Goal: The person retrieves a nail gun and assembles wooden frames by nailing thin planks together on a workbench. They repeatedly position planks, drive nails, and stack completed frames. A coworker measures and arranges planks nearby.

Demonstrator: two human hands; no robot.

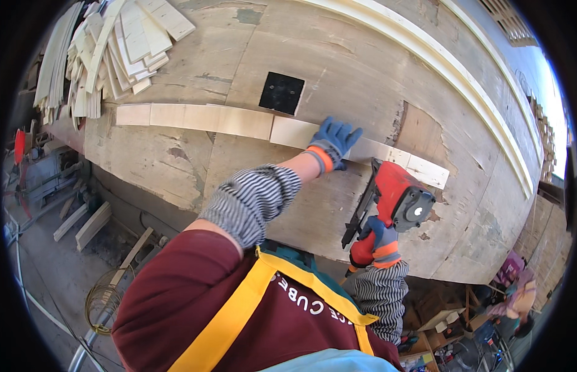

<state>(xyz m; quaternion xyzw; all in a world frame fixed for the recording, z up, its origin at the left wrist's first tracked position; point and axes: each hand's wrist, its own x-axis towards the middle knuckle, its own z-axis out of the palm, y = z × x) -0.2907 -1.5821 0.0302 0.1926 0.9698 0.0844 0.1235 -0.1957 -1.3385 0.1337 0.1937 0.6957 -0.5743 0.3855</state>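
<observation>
A row of pale flat wooden boards [208, 118] lies end to end across the plywood worktop [257, 186]. My left hand [333, 141], in a blue glove with an orange cuff, straddles one board [292, 132] right of the middle, fingers toward its far edge and thumb by its near edge. Wrapped round the handle of a red and black nail gun [395, 193] is my right hand [380, 235], gloved alike. The gun's nose reaches the row just right of my left hand. Its body hides part of the boards' near edge there.
A black square plate [281, 93] sits on the worktop beyond the row. Loose boards [130, 46] are piled at the far left. Long wooden strips [437, 53] run along the far right. Offcuts [93, 226] and a wire coil [102, 304] lie below, left.
</observation>
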